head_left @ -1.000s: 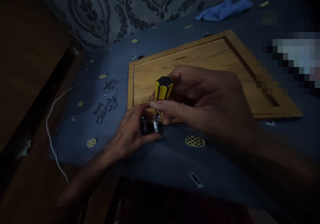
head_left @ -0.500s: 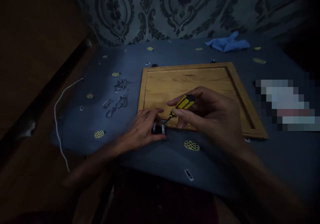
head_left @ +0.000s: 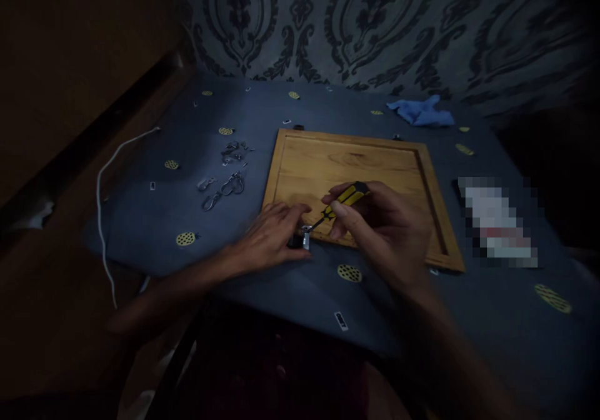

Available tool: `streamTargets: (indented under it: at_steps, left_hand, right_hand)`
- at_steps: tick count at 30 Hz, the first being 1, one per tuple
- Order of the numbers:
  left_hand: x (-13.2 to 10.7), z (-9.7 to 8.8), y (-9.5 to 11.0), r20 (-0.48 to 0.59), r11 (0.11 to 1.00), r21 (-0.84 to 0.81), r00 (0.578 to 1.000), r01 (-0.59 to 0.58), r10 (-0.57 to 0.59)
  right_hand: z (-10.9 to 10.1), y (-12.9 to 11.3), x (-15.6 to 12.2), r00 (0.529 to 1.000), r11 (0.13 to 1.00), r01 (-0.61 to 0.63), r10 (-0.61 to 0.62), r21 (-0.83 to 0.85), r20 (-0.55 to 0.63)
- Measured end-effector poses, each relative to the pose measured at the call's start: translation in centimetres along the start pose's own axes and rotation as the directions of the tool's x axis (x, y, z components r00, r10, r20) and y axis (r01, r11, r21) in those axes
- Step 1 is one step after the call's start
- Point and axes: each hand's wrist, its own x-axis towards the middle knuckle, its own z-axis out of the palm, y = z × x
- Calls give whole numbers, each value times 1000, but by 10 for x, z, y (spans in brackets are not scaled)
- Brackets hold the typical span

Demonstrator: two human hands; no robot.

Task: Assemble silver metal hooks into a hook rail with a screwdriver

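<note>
A yellow and black screwdriver (head_left: 344,200) is in my right hand (head_left: 391,232), its handle pinched between thumb and fingers. Its shaft slants down to the left, and the tip meets a small metal bracket (head_left: 306,239) at the near left edge of the wooden board (head_left: 347,170). Around that bracket, the thumb and fingers of my left hand (head_left: 276,229) grip it against the board's edge. Part of the metal piece is dark and hidden by the fingers, so its full shape does not show.
Metal hooks (head_left: 232,184) and a small heap of screws (head_left: 235,151) lie left of the board. A blue cloth (head_left: 422,111) sits at the back right, and a blurred-out object (head_left: 499,223) is on the right. A white cord (head_left: 99,201) hangs over the left edge.
The view has shifted, so the board and table appear slightly rotated. Both hands stay at the bracket, with the screwdriver tip still on it.
</note>
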Motion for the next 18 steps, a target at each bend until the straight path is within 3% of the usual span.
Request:
streamTargets:
  at_steps: [8,18]
  left_hand:
    - [0,0,-3,2,1000,4,1000,-14,14]
    - [-1,0,-3,2,1000,7,1000,-8,8]
  right_hand:
    - [-1,5,-8,964,994,41,-12,105,-265]
    - [-3,8,-13,976,999,7,3,44,-217]
